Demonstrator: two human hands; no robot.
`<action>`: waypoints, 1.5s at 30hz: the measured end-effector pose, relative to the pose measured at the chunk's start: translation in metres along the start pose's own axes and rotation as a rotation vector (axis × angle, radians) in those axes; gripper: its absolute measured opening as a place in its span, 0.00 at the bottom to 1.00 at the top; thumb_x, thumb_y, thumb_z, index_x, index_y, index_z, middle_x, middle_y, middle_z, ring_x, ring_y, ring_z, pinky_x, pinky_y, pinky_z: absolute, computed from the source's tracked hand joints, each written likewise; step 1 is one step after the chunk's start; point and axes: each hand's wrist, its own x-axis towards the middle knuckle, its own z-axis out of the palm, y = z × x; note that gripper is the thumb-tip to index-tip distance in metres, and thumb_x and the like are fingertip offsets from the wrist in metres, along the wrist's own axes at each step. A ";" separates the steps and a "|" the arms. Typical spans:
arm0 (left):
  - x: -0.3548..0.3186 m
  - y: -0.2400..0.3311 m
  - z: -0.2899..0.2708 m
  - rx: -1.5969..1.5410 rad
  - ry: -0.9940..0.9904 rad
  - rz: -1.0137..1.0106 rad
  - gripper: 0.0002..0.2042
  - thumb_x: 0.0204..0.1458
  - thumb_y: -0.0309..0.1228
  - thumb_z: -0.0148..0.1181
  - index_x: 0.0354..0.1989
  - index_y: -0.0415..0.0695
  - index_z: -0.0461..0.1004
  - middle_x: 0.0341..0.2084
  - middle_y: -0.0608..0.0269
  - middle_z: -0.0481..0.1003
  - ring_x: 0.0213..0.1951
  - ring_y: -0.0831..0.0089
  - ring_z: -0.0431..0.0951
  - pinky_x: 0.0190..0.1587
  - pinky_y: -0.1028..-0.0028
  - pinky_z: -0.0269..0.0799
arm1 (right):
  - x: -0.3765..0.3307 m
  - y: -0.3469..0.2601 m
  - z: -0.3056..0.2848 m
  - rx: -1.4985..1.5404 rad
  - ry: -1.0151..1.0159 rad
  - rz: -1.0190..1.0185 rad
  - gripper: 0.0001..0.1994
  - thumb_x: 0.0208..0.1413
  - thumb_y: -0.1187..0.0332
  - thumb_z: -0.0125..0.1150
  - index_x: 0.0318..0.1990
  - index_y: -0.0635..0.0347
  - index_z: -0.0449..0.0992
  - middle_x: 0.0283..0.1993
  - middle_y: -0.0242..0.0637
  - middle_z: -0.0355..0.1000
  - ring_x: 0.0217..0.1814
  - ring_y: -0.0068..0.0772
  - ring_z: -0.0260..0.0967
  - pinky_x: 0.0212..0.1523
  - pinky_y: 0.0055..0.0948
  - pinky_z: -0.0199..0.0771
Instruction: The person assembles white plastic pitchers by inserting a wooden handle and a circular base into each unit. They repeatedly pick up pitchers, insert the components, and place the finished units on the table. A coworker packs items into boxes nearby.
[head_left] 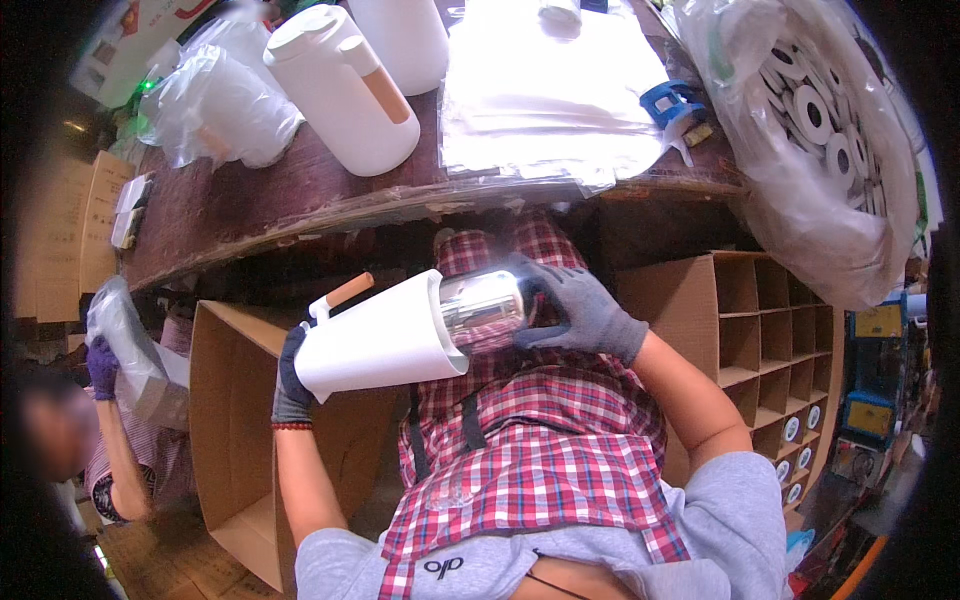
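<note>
Above my lap, a white jug body (385,345) lies nearly level, its wide open end toward the right. A wood-coloured grip shows on its handle (345,292). My left hand (290,378), in a dark glove, is closed round the narrow end; some of its fingers are hidden behind the jug. Out of the wide end sticks a shiny silver flask liner (482,308), partly inside the white body. My right hand (590,312), in a grey glove, curls its fingers round the liner's outer end.
On the dark table (215,222) ahead stand a finished-looking white jug (340,100), bagged jugs (225,105), a stack of clear plastic bags (550,110) and a blue tape dispenser (672,103). A bag of white rings (810,120) hangs right. Cartons (235,400) and a divided box (770,340) flank me. Another person (125,440) works left.
</note>
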 end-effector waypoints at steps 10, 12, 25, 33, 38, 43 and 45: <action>0.005 -0.019 -0.019 -0.089 -0.046 -0.117 0.20 0.61 0.48 0.52 0.51 0.45 0.71 0.43 0.58 0.77 0.42 0.65 0.77 0.46 0.63 0.75 | 0.062 -0.044 0.054 0.120 -0.122 -0.070 0.44 0.48 0.47 0.67 0.66 0.67 0.57 0.58 0.60 0.65 0.51 0.57 0.72 0.52 0.45 0.73; 0.002 -0.022 -0.013 -0.043 -0.003 -0.170 0.22 0.61 0.49 0.50 0.54 0.44 0.69 0.46 0.57 0.76 0.43 0.65 0.77 0.48 0.62 0.74 | 0.064 -0.043 0.064 0.158 -0.069 -0.141 0.42 0.46 0.52 0.68 0.65 0.66 0.58 0.59 0.58 0.64 0.51 0.57 0.72 0.52 0.46 0.73; -0.014 -0.013 -0.009 0.051 -0.075 0.082 0.32 0.58 0.54 0.53 0.62 0.40 0.64 0.51 0.54 0.73 0.51 0.58 0.74 0.56 0.58 0.69 | 0.042 -0.046 0.080 0.338 0.024 0.040 0.36 0.42 0.51 0.70 0.55 0.64 0.64 0.43 0.56 0.75 0.47 0.57 0.74 0.48 0.46 0.74; 0.013 -0.035 0.008 -0.023 -0.117 -0.094 0.27 0.56 0.49 0.55 0.59 0.44 0.68 0.49 0.55 0.75 0.50 0.59 0.75 0.55 0.59 0.70 | 0.009 0.026 -0.125 0.229 0.198 0.001 0.23 0.54 0.47 0.63 0.49 0.53 0.76 0.40 0.46 0.77 0.41 0.43 0.77 0.45 0.40 0.77; 0.023 -0.033 0.035 -0.024 -0.005 -0.147 0.30 0.52 0.49 0.60 0.59 0.42 0.67 0.51 0.52 0.74 0.51 0.54 0.74 0.57 0.55 0.66 | -0.102 0.252 -0.344 -0.080 1.149 0.330 0.24 0.58 0.73 0.61 0.63 0.64 0.66 0.57 0.41 0.73 0.56 0.28 0.71 0.56 0.26 0.71; 0.009 -0.038 0.031 -0.060 0.112 -0.153 0.31 0.51 0.48 0.62 0.59 0.41 0.67 0.52 0.52 0.73 0.51 0.52 0.73 0.57 0.54 0.65 | -0.211 0.355 -0.416 -0.782 0.567 1.309 0.35 0.53 0.51 0.61 0.68 0.48 0.61 0.66 0.53 0.63 0.69 0.49 0.59 0.68 0.39 0.58; 0.012 -0.041 0.025 -0.054 0.104 -0.149 0.30 0.52 0.48 0.61 0.59 0.41 0.67 0.52 0.52 0.73 0.50 0.54 0.73 0.57 0.56 0.66 | -0.217 0.388 -0.400 -0.809 0.357 1.655 0.32 0.56 0.47 0.57 0.66 0.50 0.65 0.67 0.47 0.64 0.68 0.44 0.61 0.66 0.38 0.61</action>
